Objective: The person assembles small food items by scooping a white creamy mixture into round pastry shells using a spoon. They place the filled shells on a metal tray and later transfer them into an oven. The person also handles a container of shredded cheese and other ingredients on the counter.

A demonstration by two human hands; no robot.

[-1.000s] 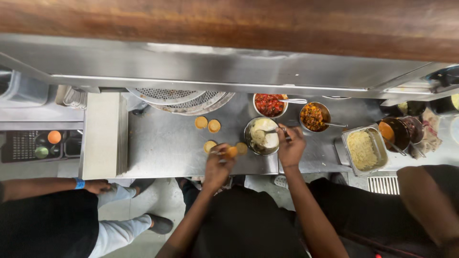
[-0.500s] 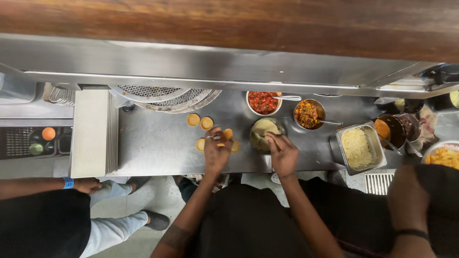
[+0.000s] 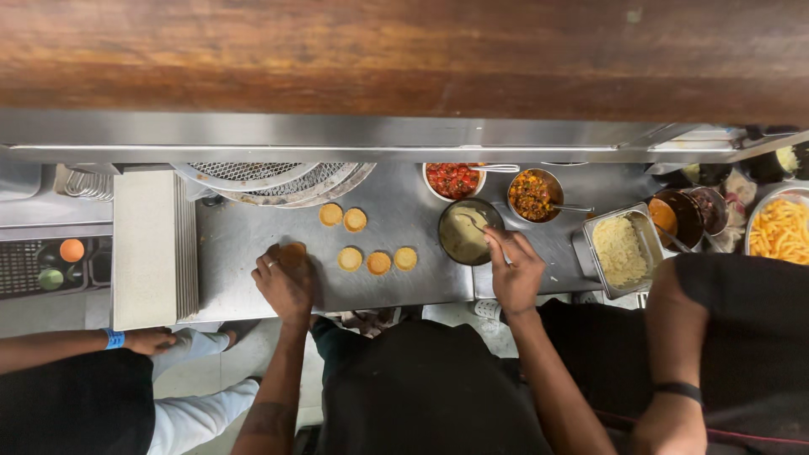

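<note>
My left hand [image 3: 286, 285] rests on the steel counter [image 3: 253, 278], its fingertips gripping a small round golden shell [image 3: 294, 252]. To its right lie three more shells in a row [image 3: 378, 263], and two others [image 3: 343, 217] sit farther back. My right hand [image 3: 515, 274] holds a spoon [image 3: 487, 233] that dips into a dark bowl of beige sauce [image 3: 465, 236].
Behind the sauce stand a bowl of red chopped tomato [image 3: 452, 179] and a bowl of orange mix [image 3: 532, 195]. A metal tray of pale grated filling [image 3: 618, 250] sits right. A stack of flat white boxes [image 3: 152, 248] stands left. Co-workers' arms flank me, one at left [image 3: 76, 345], one at right [image 3: 678, 337].
My left hand has moved left along the counter with a shell, leaving a row of shells behind it. My right hand stays at the sauce bowl with the spoon.
</note>
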